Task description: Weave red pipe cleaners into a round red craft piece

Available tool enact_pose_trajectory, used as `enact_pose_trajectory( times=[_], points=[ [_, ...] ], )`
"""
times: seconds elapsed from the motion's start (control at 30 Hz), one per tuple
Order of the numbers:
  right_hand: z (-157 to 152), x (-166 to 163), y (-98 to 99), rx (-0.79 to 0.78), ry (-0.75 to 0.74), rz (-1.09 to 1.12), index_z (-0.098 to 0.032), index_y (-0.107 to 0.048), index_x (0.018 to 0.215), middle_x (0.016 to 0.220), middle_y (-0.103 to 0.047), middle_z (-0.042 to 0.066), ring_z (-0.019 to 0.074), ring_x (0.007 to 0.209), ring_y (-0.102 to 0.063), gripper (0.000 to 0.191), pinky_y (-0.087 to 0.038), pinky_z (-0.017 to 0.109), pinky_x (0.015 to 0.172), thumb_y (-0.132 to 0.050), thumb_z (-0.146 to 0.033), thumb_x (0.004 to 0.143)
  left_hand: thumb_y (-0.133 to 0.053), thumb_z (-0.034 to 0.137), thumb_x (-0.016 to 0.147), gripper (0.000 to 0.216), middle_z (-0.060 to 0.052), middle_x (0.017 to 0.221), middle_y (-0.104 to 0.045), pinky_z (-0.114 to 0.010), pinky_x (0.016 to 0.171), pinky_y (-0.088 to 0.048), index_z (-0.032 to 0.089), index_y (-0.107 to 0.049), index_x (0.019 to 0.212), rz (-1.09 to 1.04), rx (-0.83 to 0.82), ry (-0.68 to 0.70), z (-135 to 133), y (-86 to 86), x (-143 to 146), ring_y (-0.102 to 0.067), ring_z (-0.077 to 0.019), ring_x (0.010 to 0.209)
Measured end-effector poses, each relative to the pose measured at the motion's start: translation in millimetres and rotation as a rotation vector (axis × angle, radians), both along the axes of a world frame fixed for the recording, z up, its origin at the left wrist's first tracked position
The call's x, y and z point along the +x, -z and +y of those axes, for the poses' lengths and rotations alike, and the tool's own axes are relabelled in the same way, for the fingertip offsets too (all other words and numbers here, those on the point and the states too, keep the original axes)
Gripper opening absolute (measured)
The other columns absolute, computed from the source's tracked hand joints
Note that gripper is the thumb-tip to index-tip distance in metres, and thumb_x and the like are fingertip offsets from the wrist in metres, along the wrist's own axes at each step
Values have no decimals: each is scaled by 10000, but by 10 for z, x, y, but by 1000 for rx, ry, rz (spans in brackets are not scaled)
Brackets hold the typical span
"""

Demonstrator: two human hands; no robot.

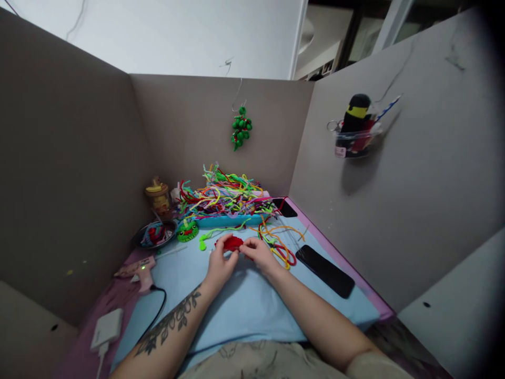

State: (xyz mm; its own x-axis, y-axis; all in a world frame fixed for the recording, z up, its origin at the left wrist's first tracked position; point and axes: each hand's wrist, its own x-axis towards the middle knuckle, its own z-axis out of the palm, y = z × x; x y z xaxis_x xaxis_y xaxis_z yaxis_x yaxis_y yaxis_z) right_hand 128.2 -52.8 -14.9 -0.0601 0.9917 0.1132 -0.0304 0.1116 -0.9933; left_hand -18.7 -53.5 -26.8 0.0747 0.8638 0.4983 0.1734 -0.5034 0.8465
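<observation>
My left hand (220, 263) and my right hand (257, 253) meet over the light blue mat (236, 305), both pinching a small red fuzzy piece (232, 242) that looks like a coiled pipe cleaner. The fingers of both hands are curled around it. A green pipe cleaner (215, 234) lies just beyond my left hand. Loose orange, red and yellow pipe cleaners (282, 247) lie to the right of my right hand.
A heap of coloured pipe cleaners (224, 195) fills a blue tray at the back. A pink glue gun (138, 269), a dark bowl (154, 235), a green round figure (187, 230) and a jar (158, 196) stand left. A black phone (325, 270) lies right. Grey walls enclose the desk.
</observation>
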Motion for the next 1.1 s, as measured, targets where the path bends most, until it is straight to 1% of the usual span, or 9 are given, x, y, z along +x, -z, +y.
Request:
enact_pose_trajectory(
  times=[0.17,0.33,0.47,0.57,0.63,0.73,0.93,1.0,1.1],
  points=[
    [6,127,-28,-137,-97,-140,-162,-557,617,444,-490,-54,66,402,-376,331,-242,204,424,-684,-464,663,-575,208,786,432,-70,1005,-682,-301,764,-520,201,-461,1203,48,-13,56,-35,-8,1,-667,-165,857],
    [6,218,-45,-170,-208,-163,-161,-541,579,440,-484,-51,62,389,-382,341,-238,206,409,-673,-459,679,-575,198,787,429,-71,1021,-682,-314,794,-515,212,-483,1206,116,39,81,-39,16,-13,-663,-169,864],
    [-27,197,-109,-230,-194,-106,-164,-534,553,434,-477,-53,58,375,-373,292,-236,209,405,-695,-391,641,-584,185,776,438,-81,1086,-669,-339,843,-504,226,-508,1205,183,99,76,-22,45,-43,-656,-187,913],
    [-45,172,-151,-307,-173,-36,-165,-530,551,434,-487,-55,56,368,-377,245,-247,205,405,-699,-336,599,-572,184,784,432,-80,1101,-665,-357,861,-497,233,-508,1209,253,143,61,-24,39,-58,-650,-198,939],
    [-49,164,-162,-328,-173,-6,-165,-530,546,437,-501,-53,57,370,-384,223,-251,203,407,-689,-317,584,-562,185,792,432,-82,1110,-662,-363,862,-497,233,-501,1217,284,160,55,-28,27,-61,-648,-202,947],
    [-49,164,-162,-310,-153,-7,-162,-543,542,430,-503,-50,60,378,-385,188,-255,205,417,-672,-293,578,-557,182,794,431,-82,1113,-661,-365,863,-498,233,-501,1218,300,167,52,-33,15,-60,-648,-204,953],
    [-48,143,-127,-250,-66,-48,-153,-587,562,417,-483,-52,71,397,-381,92,-238,211,428,-632,-234,564,-550,186,797,418,-95,1080,-673,-370,840,-501,224,-513,1212,355,178,24,-32,20,-57,-651,-214,930],
    [-51,124,-108,-195,-25,-69,-152,-602,566,424,-479,-53,75,414,-384,83,-259,213,441,-621,-232,573,-546,192,804,412,-92,1066,-677,-364,833,-502,224,-512,1213,362,186,22,-30,18,-56,-654,-211,916],
    [-56,90,-83,-73,30,-80,-153,-609,552,463,-496,-47,82,460,-408,76,-308,216,479,-608,-221,585,-532,197,815,391,-91,1073,-674,-366,838,-498,217,-511,1205,378,187,10,-29,14,-56,-651,-208,917]
  ],
)
